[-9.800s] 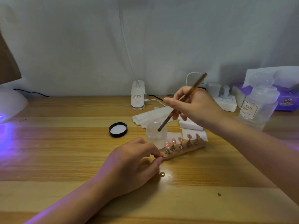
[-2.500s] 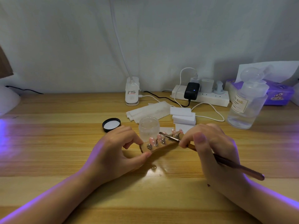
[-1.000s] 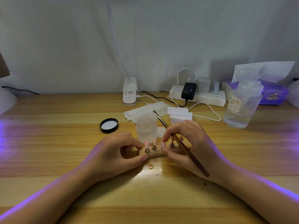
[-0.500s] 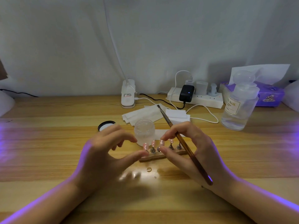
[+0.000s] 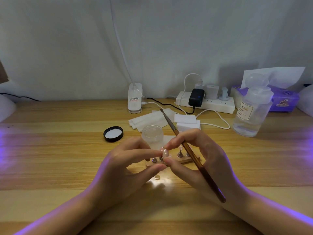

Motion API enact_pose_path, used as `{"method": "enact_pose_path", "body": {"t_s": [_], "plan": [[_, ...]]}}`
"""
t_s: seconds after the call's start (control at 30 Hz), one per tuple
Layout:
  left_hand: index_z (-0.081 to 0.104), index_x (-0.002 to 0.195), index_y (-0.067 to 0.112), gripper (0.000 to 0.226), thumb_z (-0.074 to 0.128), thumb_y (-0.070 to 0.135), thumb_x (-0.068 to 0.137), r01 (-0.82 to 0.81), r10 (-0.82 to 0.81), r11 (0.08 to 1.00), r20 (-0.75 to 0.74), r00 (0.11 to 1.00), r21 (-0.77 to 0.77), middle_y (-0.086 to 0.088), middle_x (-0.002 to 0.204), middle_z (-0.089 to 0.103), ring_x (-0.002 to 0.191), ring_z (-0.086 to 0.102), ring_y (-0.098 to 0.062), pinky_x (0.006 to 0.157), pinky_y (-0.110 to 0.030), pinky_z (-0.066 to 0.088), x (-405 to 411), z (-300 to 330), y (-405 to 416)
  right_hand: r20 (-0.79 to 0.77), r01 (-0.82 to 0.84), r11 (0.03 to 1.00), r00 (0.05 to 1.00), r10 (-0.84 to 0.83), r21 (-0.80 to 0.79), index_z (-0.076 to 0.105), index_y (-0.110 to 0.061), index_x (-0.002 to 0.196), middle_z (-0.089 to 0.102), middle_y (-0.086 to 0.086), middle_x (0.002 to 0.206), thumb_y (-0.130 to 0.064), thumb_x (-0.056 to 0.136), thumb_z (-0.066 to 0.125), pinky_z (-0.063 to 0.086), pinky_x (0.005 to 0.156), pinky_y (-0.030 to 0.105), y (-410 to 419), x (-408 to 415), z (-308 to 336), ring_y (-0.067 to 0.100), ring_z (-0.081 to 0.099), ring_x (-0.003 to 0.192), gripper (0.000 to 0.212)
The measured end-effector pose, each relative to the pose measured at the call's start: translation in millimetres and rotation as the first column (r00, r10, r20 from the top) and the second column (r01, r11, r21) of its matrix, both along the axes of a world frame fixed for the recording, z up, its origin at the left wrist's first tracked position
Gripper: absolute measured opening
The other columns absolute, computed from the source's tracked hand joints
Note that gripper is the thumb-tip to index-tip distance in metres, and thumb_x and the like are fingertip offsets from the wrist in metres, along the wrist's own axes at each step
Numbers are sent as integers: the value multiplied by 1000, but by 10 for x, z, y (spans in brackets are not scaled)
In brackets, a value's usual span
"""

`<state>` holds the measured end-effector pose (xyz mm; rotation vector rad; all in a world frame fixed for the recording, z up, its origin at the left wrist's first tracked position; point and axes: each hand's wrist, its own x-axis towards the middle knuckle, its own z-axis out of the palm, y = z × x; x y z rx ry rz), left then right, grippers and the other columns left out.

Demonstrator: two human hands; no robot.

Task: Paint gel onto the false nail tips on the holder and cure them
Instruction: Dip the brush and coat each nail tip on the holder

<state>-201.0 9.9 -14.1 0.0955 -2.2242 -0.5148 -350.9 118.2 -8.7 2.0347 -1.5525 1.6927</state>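
The wooden holder (image 5: 183, 161) lies mid-table and carries several pink nail tips on small metal stands. My left hand (image 5: 128, 168) pinches its left end, thumb on the front edge and index finger touching one nail tip (image 5: 164, 152). My right hand (image 5: 205, 160) grips that same tip's stand between thumb and index finger. It also holds the brown brush (image 5: 194, 158) tucked along the palm, bristles pointing away towards the wall. The open gel jar (image 5: 152, 134) stands just behind the holder. Part of the holder is hidden by my fingers.
The jar's black lid (image 5: 113, 134) lies to the left. Behind are white wipes (image 5: 149, 121), white blocks (image 5: 186, 122), a clip lamp base (image 5: 135, 100) and a power strip (image 5: 205, 103). A clear bottle (image 5: 250, 114) and tissue box (image 5: 284, 99) stand right. The curing lamp (image 5: 5, 107) glows purple far left.
My left hand, spread open beside the holder half a second ago, has closed on its left end. Both hands' fingertips now meet at one nail tip. The brush stays tucked in my right hand.
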Motion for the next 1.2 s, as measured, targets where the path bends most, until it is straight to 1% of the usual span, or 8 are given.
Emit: {"method": "enact_pose_path", "body": {"t_s": [0.13,0.27,0.37,0.5,0.67,0.83,1.0,1.2], "plan": [[64,94,19,19,63,32,80,37,-37,999,-8,999,1,-1,76,63,69,55,-3,56,-17,44,-14,27,3,60,-43,997,997,39,62,56,-28,91,67,-7,84,-18,72,72,49,75,17,-9,19,19,3,63,83,27],[65,92,18,16,65,22,76,40,-39,999,-39,998,36,6,82,62,72,55,1,59,-16,46,-11,37,-5,136,-139,846,988,79,514,63,-23,62,66,-9,57,-12,62,80,48,72,23,-99,-181,-27,-4,62,58,20],[69,86,16,13,65,23,76,-9,18,991,-72,997,131,6,81,64,68,56,-7,59,-26,47,29,45,-46,-6,32,986,999,-32,163,58,-24,93,68,-7,90,-29,72,69,49,79,17,-78,-97,70,-1,62,86,25],[68,85,18,14,62,28,76,-70,105,962,-124,987,263,4,79,66,66,57,-17,61,-35,46,69,55,-146,135,-94,993,987,83,74,60,-23,97,67,-7,82,-37,87,45,50,61,16,-45,-164,178,4,61,71,22],[68,87,23,19,60,32,72,-80,146,910,-135,980,407,2,83,67,67,57,-13,61,-23,48,68,12,-239,318,-48,970,948,-32,240,69,-24,78,60,-7,53,-41,84,45,39,50,8,-316,-274,472,0,53,50,31],[70,85,21,12,67,24,73,-74,134,901,-111,985,427,3,77,65,64,53,-4,59,-16,44,66,-26,-280,166,24,859,978,-127,512,63,-22,73,60,-12,48,-35,89,54,41,45,9,-614,-369,605,-2,50,43,23],[71,83,19,8,73,17,76,-88,134,904,-84,987,418,4,77,66,59,51,-2,56,-11,39,61,-43,-292,82,29,795,992,-99,606,53,-16,65,62,-11,47,-38,82,63,42,42,10,-799,-302,626,-2,52,40,29],[71,82,19,9,69,16,73,-120,158,896,-55,986,428,19,70,65,55,53,1,52,-8,38,59,-40,-292,-17,81,731,995,-95,678,54,-16,64,56,-10,44,-39,78,67,44,57,21,-904,-219,568,-1,53,46,29]]}}
